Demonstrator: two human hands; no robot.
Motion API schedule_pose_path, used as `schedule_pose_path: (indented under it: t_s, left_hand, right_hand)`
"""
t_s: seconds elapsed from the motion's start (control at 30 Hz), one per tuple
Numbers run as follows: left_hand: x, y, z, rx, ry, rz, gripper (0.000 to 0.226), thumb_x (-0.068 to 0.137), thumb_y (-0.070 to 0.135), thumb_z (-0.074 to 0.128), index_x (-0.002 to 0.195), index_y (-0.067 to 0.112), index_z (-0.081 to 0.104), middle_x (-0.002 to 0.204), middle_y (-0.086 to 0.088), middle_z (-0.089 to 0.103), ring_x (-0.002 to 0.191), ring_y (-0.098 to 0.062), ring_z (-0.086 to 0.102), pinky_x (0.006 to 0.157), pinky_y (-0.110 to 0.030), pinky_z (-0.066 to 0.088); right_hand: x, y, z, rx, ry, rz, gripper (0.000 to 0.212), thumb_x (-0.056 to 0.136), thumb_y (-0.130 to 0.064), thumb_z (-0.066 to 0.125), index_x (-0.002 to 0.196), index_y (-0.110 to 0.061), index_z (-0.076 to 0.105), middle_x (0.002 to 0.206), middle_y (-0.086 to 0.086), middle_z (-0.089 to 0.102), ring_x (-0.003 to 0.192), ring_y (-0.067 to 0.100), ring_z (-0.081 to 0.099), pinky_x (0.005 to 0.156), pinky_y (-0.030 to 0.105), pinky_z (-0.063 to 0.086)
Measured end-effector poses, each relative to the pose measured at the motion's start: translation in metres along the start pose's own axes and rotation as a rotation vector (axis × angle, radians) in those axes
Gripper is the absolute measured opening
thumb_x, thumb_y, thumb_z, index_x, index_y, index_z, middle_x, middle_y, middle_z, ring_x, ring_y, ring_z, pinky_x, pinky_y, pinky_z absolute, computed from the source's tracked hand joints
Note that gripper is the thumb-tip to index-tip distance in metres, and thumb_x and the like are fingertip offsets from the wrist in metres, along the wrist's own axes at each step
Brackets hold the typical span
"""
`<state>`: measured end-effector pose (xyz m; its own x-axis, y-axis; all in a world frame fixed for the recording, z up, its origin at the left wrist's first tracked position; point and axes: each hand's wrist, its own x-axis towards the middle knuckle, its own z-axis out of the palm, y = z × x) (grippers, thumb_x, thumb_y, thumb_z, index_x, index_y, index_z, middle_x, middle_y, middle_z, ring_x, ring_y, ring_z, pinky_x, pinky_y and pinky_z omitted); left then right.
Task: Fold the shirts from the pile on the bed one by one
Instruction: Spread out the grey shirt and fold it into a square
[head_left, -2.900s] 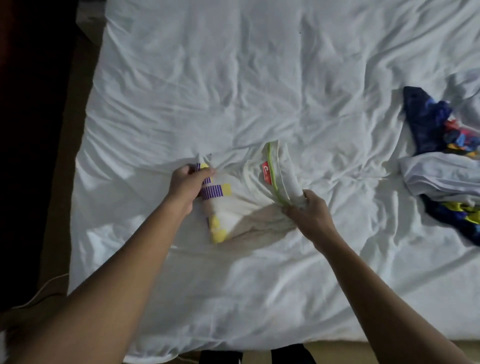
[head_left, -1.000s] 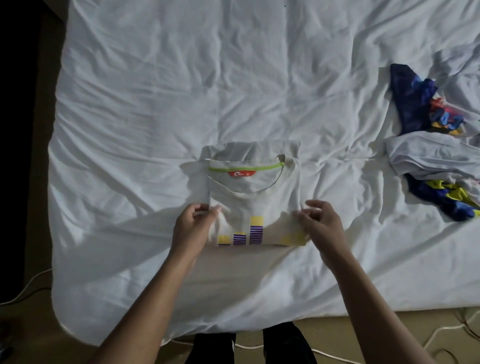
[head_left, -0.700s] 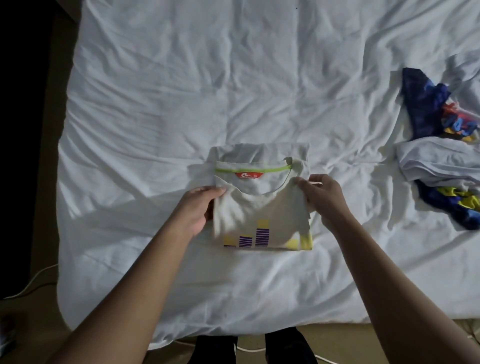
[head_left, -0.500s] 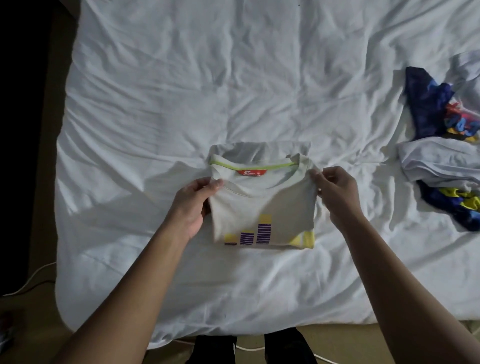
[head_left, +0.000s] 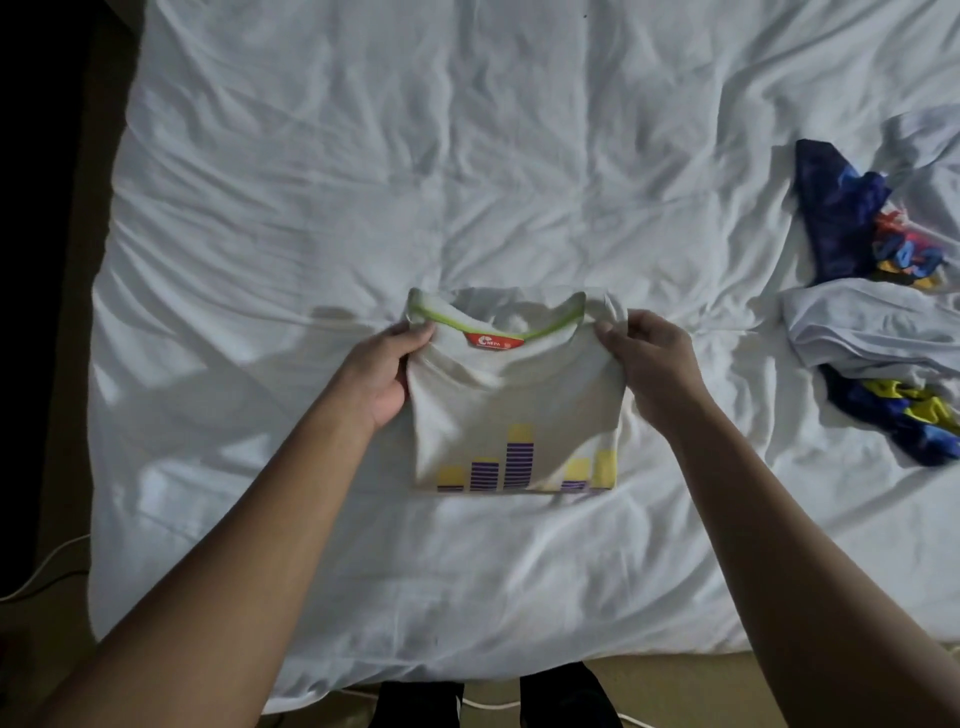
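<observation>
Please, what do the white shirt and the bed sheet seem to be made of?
The white shirt looks like a soft matte knit, probably cotton jersey: it sags in loose folds. The bed sheet looks like thin matte woven cloth, covered with fine sharp wrinkles; cotton or a blend, I cannot tell.

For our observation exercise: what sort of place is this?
Probably a bedroom: a bed with a rumpled white sheet, a partly folded shirt on it, and a pile of clothes at its right.
</observation>
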<state>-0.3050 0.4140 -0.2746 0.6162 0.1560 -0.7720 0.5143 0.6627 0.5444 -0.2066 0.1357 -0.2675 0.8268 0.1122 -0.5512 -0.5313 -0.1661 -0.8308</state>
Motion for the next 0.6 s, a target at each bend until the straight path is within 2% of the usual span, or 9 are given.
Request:
schedule_pose_path:
  t_s: [0.13,0.23,0.3,0.37,0.47,0.53,0.6]
  left_hand:
    - [0.018,0.020,0.010,0.070,0.048,0.153,0.016,0.090,0.003,0.072,0.106,0.004,0.068,0.098,-0.015,0.076,0.090,-0.026,0.073,0.083,-0.037,0.062]
    - [0.022,0.017,0.011,0.201,0.008,0.043,0.022,0.094,0.014,0.071,0.114,0.005,0.070,0.106,-0.015,0.076,0.095,-0.027,0.073,0.091,-0.041,0.060]
    - [0.022,0.012,0.009,0.180,-0.008,0.004,0.023,0.096,0.016,0.069,0.115,0.002,0.070,0.106,-0.015,0.075,0.096,-0.027,0.072,0.087,-0.040,0.060]
    - [0.021,0.015,0.008,0.110,0.059,0.091,0.008,0.094,0.008,0.070,0.100,0.004,0.068,0.092,-0.013,0.075,0.085,-0.025,0.072,0.079,-0.036,0.060]
    - [0.021,0.030,0.011,0.014,0.080,0.291,0.016,0.087,0.002,0.075,0.087,0.010,0.061,0.085,-0.009,0.071,0.080,-0.021,0.068,0.081,-0.034,0.059]
    - [0.024,0.034,0.015,0.111,0.137,0.362,0.021,0.086,0.001,0.078,0.088,0.013,0.061,0.085,-0.009,0.070,0.083,-0.024,0.066,0.085,-0.038,0.057]
    - [0.030,0.029,0.014,0.294,0.223,0.361,0.021,0.082,0.009,0.085,0.091,0.015,0.066,0.088,-0.012,0.070,0.084,-0.026,0.066,0.085,-0.043,0.056]
  right_hand:
    - [0.013,-0.015,0.014,-0.004,0.012,-0.121,0.015,0.096,-0.013,0.071,0.107,-0.003,0.074,0.089,0.008,0.072,0.076,0.013,0.064,0.068,0.025,0.052]
    - [0.023,-0.003,0.020,-0.111,0.052,-0.043,0.010,0.093,-0.022,0.076,0.093,-0.012,0.077,0.080,0.003,0.071,0.071,0.014,0.060,0.067,0.031,0.050]
    - [0.027,0.008,0.019,-0.193,0.084,0.010,0.020,0.088,-0.033,0.079,0.087,-0.013,0.076,0.077,0.003,0.068,0.070,0.014,0.057,0.067,0.036,0.047]
    - [0.027,0.009,0.018,-0.187,0.123,-0.006,0.018,0.087,-0.033,0.080,0.086,-0.015,0.075,0.078,0.002,0.069,0.070,0.013,0.058,0.066,0.035,0.048]
    - [0.031,-0.002,0.018,-0.076,0.178,-0.119,0.005,0.092,-0.022,0.076,0.093,-0.020,0.072,0.083,0.003,0.074,0.070,0.011,0.063,0.064,0.029,0.051]
    - [0.037,-0.004,0.020,-0.096,0.200,-0.147,0.009,0.089,-0.030,0.076,0.093,-0.024,0.070,0.084,0.002,0.075,0.071,0.013,0.065,0.066,0.032,0.053]
    - [0.043,0.000,0.022,-0.241,0.201,-0.122,0.022,0.084,-0.046,0.074,0.094,-0.027,0.070,0.086,-0.001,0.076,0.076,0.018,0.069,0.072,0.042,0.058]
